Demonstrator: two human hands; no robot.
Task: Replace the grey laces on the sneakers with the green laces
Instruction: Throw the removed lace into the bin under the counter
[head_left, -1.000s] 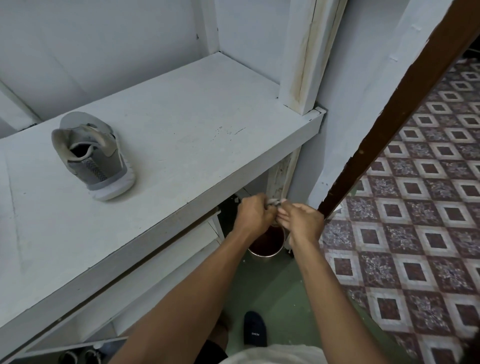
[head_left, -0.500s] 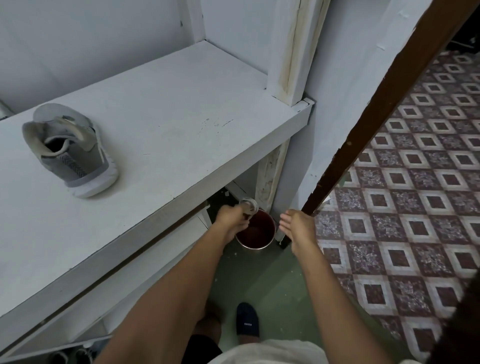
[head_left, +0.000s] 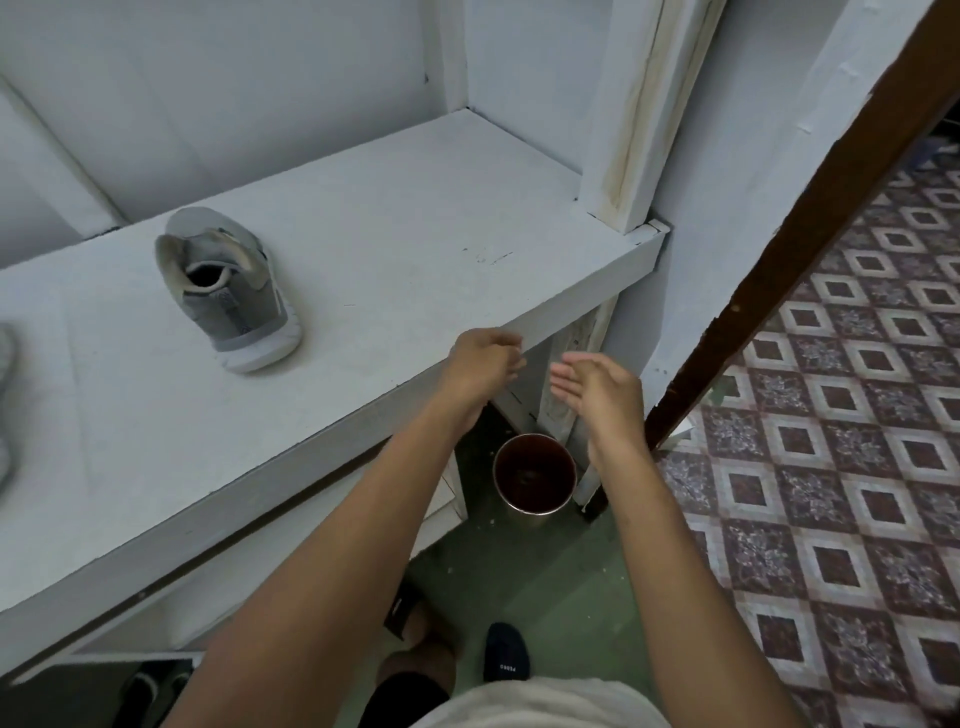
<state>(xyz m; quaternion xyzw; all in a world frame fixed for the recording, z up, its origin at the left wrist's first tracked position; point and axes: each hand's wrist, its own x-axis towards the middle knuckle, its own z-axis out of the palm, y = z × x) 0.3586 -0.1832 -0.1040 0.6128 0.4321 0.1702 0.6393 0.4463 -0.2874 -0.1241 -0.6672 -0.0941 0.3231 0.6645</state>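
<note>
Grey mesh sneaker with white sole (head_left: 228, 291) stands upright on the white painted counter (head_left: 415, 218), left of centre, heel toward the camera and toe toward the back wall. Lace rows can't be read from this heel-side angle. A sliver of a second grey sneaker (head_left: 4, 405) shows at the left frame edge, on the same counter, well apart from the first.

Both hands are out in front of the counter's front edge, near its right end, well apart from the sneaker. Left hand (head_left: 480, 366): grip loose, fingers half curled, nothing visible in them, knuckles just at the counter edge. Right hand (head_left: 597, 384): grip wide, fingers straight and together, palm facing left, holding nothing. The hands are near each other, not touching.

Below and between them a round metal can with dark red inside (head_left: 535, 480) stands upright on the green floor (head_left: 545, 582), beside the counter's white leg (head_left: 582, 364). A foot in a dark slipper (head_left: 506, 657) is near the bottom edge. A brown wooden door frame (head_left: 779, 270) runs diagonally at right, with maroon patterned floor tiles (head_left: 831, 467) beyond it.
</note>
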